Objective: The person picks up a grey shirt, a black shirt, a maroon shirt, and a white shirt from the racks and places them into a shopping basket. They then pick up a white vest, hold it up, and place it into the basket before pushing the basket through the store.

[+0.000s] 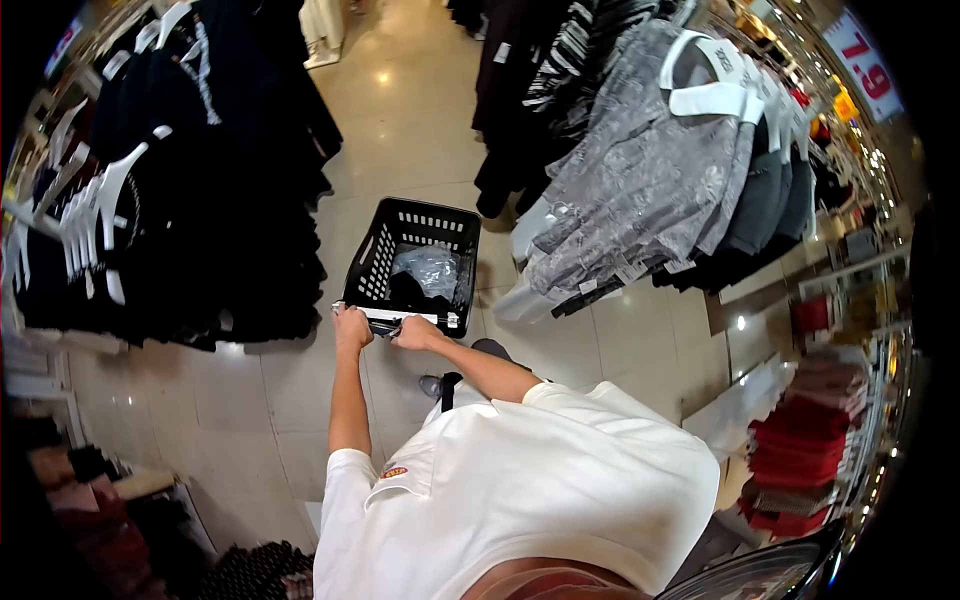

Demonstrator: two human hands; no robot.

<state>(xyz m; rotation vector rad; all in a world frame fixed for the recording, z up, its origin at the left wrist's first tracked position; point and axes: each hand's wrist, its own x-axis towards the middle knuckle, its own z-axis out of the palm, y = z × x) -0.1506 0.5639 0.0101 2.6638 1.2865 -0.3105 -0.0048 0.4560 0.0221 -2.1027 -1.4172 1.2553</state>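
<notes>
A black plastic shopping basket (362,262) with slotted sides is in front of my body, over the tiled floor. My left hand (352,326) is closed round the left end of the handle bar at its near side. Further right along the same bar, my right hand (415,332) is closed on the basket too, with the fingers partly hidden. Inside lie a clear plastic-wrapped bundle (430,268) and a dark item (406,290) beside it.
Racks of black clothes (230,200) on white hangers stand to the left. On the right hang grey patterned tops (640,170), under a price sign (862,65). Folded red garments (800,450) are stacked at the lower right. A tiled aisle (400,120) runs ahead between the racks.
</notes>
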